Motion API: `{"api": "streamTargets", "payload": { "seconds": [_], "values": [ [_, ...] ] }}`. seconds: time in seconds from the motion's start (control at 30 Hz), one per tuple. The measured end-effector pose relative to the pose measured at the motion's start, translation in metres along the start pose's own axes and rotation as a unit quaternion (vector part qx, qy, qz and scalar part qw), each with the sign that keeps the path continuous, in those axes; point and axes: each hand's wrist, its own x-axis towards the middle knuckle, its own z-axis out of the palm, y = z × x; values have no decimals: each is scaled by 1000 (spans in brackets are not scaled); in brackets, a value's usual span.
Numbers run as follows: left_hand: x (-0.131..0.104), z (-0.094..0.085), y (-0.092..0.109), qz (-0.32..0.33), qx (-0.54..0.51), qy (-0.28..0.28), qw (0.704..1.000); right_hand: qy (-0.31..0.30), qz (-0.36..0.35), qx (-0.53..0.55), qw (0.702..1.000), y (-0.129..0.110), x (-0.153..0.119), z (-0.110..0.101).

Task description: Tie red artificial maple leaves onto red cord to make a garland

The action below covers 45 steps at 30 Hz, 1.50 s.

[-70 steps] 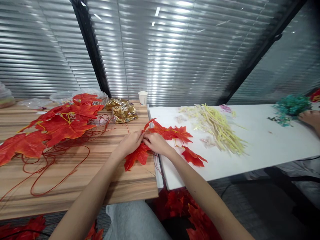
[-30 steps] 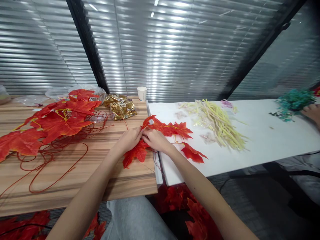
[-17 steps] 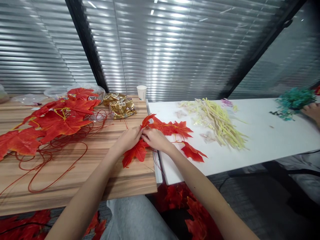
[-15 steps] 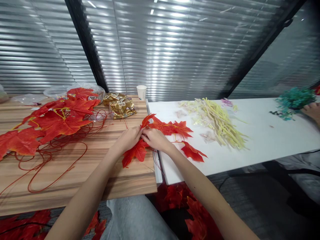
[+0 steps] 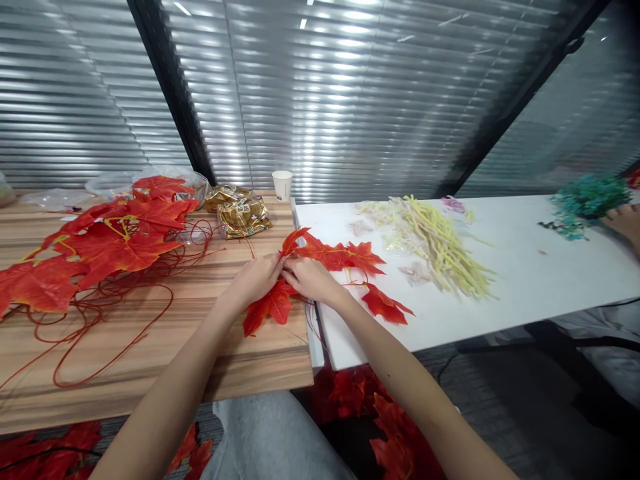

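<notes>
Clock positions are read from the point where the fingertips meet, with 12 o'clock toward the blinds. The left hand (image 5: 260,275) and right hand (image 5: 313,277) are together, fingers pinched on a red leaf strand (image 5: 320,253); the exact part gripped is hidden. Compared with the earlier views, the grip and strand position are unchanged; only the camera angle has shifted slightly. This suggests close finger work at one spot, with no visible advance.

The strand lies across the joint between the wooden table (image 5: 45,393) and the white table (image 5: 525,293): one leaf at 7 o'clock, one raised at 1, others at 3 and 4. Farther out, gold packets (image 5: 243,217) lie at 11 o'clock and a paper cup (image 5: 283,187) stands at 12. Yellow stems (image 5: 443,250) lie at 3 o'clock, a leaf pile (image 5: 113,250) at 9. Farthest toward 3, a co-worker's hand (image 5: 625,222) is beside teal flowers (image 5: 593,199).
</notes>
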Motion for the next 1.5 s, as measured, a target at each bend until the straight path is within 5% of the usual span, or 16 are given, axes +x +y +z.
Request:
{"api": "streamTargets", "payload": {
  "seconds": [0.77, 0.93, 1.17, 1.5],
  "values": [
    [-1, -1, -1, 0, -30, 1, 1000, 22, -6, -11, 1000, -1, 2, 0],
    [-2, -2, 0, 8, -93, 56, 994, 60, -4, -4, 998, 1, 3, 1],
    [3, -6, 4, -7, -338, 191, 921, 150, 5, 84, 985, 5, 5, 3],
    [9, 0, 3, -78, -581, 182, 790, 169, -18, 343, 924, 10, 11, 4]
  ]
}}
